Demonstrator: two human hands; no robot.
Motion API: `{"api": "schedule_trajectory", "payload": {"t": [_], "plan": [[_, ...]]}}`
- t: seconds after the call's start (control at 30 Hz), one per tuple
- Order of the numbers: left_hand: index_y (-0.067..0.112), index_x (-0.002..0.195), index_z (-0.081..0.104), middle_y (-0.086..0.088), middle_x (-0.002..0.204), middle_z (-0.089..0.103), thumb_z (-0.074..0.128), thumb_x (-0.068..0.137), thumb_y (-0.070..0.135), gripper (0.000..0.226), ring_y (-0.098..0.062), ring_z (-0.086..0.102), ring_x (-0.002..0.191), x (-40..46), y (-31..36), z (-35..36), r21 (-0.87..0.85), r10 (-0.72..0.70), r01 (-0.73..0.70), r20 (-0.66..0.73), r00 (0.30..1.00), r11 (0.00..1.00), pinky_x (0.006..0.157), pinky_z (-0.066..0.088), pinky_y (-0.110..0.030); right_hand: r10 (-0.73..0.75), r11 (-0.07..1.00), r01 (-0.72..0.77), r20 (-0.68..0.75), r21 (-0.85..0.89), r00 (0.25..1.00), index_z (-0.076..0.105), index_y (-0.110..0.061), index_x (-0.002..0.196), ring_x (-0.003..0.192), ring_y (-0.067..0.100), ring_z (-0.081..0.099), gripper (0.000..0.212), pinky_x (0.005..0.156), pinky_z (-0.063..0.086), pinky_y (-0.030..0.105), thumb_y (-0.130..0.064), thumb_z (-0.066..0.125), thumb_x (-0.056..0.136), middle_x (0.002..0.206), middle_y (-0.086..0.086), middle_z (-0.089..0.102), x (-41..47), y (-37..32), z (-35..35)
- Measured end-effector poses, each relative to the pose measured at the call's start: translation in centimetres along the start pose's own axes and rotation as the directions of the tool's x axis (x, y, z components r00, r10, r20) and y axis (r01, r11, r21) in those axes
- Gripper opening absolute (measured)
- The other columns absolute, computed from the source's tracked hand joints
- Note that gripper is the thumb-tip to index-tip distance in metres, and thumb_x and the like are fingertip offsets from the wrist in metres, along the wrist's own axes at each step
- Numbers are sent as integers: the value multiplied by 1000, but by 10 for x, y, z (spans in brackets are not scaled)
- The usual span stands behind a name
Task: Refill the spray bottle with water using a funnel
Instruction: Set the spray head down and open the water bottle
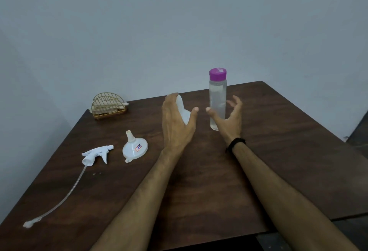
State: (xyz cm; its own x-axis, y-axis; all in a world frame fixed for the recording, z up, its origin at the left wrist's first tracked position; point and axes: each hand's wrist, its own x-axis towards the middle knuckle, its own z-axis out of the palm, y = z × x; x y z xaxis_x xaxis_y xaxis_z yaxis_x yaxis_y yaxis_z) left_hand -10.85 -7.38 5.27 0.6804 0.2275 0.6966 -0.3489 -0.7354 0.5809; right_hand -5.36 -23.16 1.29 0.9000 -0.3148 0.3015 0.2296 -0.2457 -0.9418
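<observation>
A white spray bottle (pixel 182 111) without its head stands at the table's middle, mostly hidden behind my left hand (pixel 176 123). That hand is open; its fingers reach past the bottle's left side and the thumb stays apart on the right. A clear water bottle with a purple cap (pixel 217 91) stands upright just to the right. My right hand (pixel 229 119) is open with curled fingers around its lower part, not closed on it. A white funnel (pixel 135 146) lies mouth down to the left. The spray head with its long tube (pixel 97 154) lies further left.
A gold wire napkin holder (pixel 109 105) sits at the back left corner of the dark wooden table (pixel 278 131). A pale wall rises behind. The table's right edge drops to a dark floor. A black band circles my right wrist.
</observation>
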Motion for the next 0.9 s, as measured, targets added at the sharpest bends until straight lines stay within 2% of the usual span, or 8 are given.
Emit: {"api": "schedule_trajectory", "payload": {"t": [0.17, 0.33, 0.5, 0.6, 0.67, 0.73, 0.8, 0.9], "plan": [[10, 147, 40, -7, 150, 46, 66, 93, 45, 70, -20, 42, 140, 23, 33, 14, -31, 151, -150, 25, 988, 988, 112, 42, -40, -37, 997, 46, 148, -62, 988, 41, -24, 137, 117, 19, 57, 71, 91, 54, 36, -41, 80, 81, 128, 0, 57, 6, 9, 3], [21, 156, 27, -2, 156, 39, 65, 92, 53, 81, -14, 47, 134, 70, 69, 20, -134, 123, -78, 371, 920, 988, 101, 48, -30, -49, 999, 50, 177, 0, 983, 45, -21, 132, 116, 15, 57, 62, 78, 44, 14, -32, 79, 82, 126, 0, 59, 4, 8, 2], [10, 146, 48, -8, 134, 55, 56, 101, 35, 52, -22, 56, 117, 108, 83, 15, 8, 232, -295, 598, 767, 956, 99, 47, -33, -35, 999, 41, 170, -32, 985, 45, -24, 125, 116, 20, 57, 57, 89, 56, 36, -28, 79, 80, 124, 0, 57, 3, 8, 0], [11, 146, 46, -9, 132, 55, 53, 102, 36, 51, -23, 54, 115, 118, 88, 13, 103, 158, -313, 693, 704, 944, 97, 43, -30, -8, 999, 17, 185, -48, 983, 42, -23, 126, 120, 21, 55, 56, 90, 54, 33, -25, 78, 83, 129, 1, 55, 3, 6, 0], [12, 138, 52, -7, 126, 57, 53, 101, 43, 48, -23, 56, 111, 117, 93, 15, 186, 142, -354, 675, 723, 916, 92, 45, -31, 5, 999, 5, 192, -53, 981, 40, -21, 129, 123, 22, 54, 57, 92, 53, 32, -24, 76, 85, 134, 3, 54, 0, 4, 0], [14, 125, 57, -3, 114, 61, 54, 95, 58, 53, -21, 58, 101, 111, 95, 20, 297, 129, -352, 574, 809, 887, 82, 48, -32, -2, 998, 13, 178, -65, 984, 38, -19, 133, 127, 24, 52, 60, 96, 51, 33, -25, 76, 86, 139, 6, 52, -2, 2, 0], [16, 109, 56, 0, 96, 62, 58, 81, 76, 66, -18, 59, 85, 103, 97, 21, 345, 37, -217, 461, 887, 913, 72, 50, -34, -29, 996, 42, 164, -78, 986, 37, -17, 133, 126, 24, 53, 61, 94, 52, 32, -26, 76, 87, 138, 6, 52, -4, 1, 0], [15, 95, 56, 1, 85, 62, 60, 63, 90, 81, -17, 60, 77, 102, 102, 15, 372, -45, -107, 378, 925, 922, 67, 53, -36, -37, 995, 51, 175, -81, 984, 37, -18, 131, 125, 24, 54, 60, 94, 53, 36, -27, 76, 87, 137, 6, 53, -4, 2, -1]]}}
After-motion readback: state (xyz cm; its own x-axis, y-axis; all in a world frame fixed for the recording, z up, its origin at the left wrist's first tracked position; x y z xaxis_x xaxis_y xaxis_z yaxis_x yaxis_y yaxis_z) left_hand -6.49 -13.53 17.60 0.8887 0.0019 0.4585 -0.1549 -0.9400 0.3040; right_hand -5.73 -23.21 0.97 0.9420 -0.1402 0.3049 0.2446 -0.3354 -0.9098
